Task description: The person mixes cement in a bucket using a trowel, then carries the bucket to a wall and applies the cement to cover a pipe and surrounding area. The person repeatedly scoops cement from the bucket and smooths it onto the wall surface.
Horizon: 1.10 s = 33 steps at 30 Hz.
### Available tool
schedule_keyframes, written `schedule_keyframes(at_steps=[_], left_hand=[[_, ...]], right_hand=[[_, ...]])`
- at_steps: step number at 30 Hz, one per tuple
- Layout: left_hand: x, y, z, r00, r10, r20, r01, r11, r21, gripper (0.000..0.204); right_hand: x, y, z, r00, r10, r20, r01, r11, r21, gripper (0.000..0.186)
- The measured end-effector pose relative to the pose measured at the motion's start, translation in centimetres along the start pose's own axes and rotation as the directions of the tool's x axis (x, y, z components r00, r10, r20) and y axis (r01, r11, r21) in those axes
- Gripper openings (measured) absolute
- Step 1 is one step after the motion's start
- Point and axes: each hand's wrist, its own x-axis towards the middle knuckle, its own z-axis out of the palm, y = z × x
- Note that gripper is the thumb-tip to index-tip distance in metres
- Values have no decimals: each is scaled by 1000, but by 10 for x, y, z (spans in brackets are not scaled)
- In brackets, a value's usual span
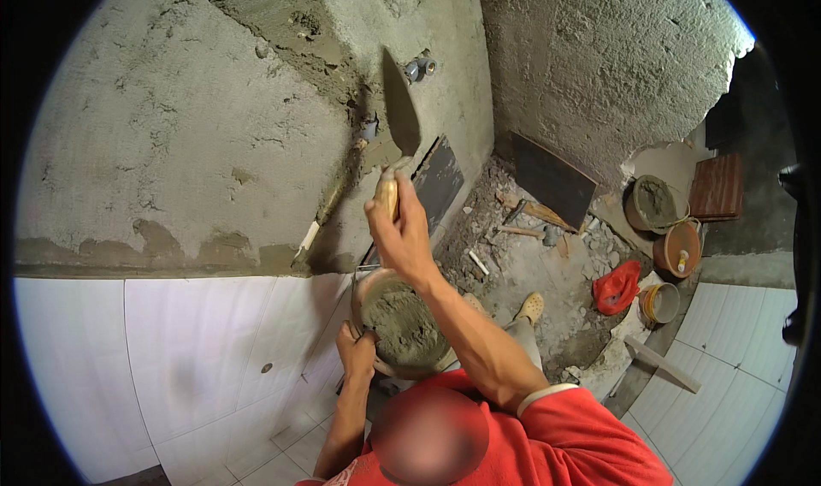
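My right hand (398, 229) is closed around the wooden handle of a trowel (404, 114). Its pointed metal blade is raised up in front of the rough cement wall (214, 127), close to a grey pipe end (369, 128); whether it touches the wall I cannot tell. Lower down, my left hand (356, 349) grips the rim of a bucket (366, 291) on its left side. Grey wet mortar (402, 323) fills much of that bucket, beneath my right forearm.
White tiles (197, 340) cover the wall's lower part. Rubble, a hammer (511, 216) and a dark board (554, 180) lie in the corner. At the right are a mortar bucket (654, 202), an orange bucket (677, 251), a red plastic bag (616, 287) and a wooden strip (663, 364).
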Motion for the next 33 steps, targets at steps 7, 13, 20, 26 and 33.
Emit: schedule_keyframes(at_steps=[7,13,20,26,33], left_hand=[[0,-14,-7,1000,-8,7,8,999,-47,32],[2,-17,-5,998,-52,36,54,998,-37,39],[-7,-13,-9,997,-75,-4,75,996,-38,36],[-7,-21,-14,998,-56,0,56,998,-14,40],[-7,-18,-14,999,-48,-14,48,999,-10,41]], right_hand=[[18,29,-49,983,160,-95,-155,986,61,38],[42,65,-52,969,243,-46,-236,965,118,22],[41,80,-36,973,227,36,-230,955,190,27],[3,77,-31,944,275,183,-314,920,234,29],[-28,26,-44,835,278,475,-521,677,519,38]])
